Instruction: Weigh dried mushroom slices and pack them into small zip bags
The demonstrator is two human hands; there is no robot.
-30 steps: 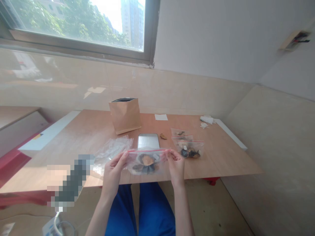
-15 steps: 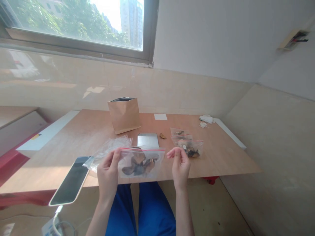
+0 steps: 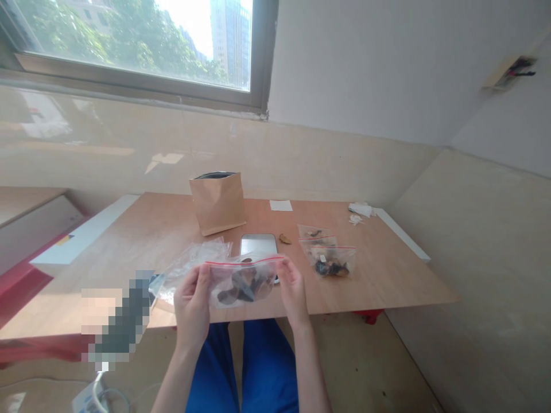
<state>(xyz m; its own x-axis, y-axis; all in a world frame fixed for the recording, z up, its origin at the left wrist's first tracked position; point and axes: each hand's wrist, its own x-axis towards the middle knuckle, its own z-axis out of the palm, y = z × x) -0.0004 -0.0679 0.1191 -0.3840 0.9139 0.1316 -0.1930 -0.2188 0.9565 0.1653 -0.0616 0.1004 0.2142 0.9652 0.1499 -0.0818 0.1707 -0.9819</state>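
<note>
A clear zip-lock bag with a red strip along its top hangs between my two hands over the near table edge. Dark brown dried pieces, which look like dried mushrooms, lie inside it. My left hand pinches the bag's upper left corner, thumb in front. At the upper right corner, my right hand closes its fingers on the bag. Behind the bag, a flat silver scale is partly covered. One loose brown dried piece rests just right of the scale.
Several filled zip-lock bags overlap on the right. Flat clear bags are piled at left, beside a phone-like object blurred by pixels. A brown paper pouch stands open at the back, near a white paper.
My right hand has moved left and taken hold of the bag's upper right corner. The bag has bunched slightly and its contents have shifted. My left hand keeps its grip.
</note>
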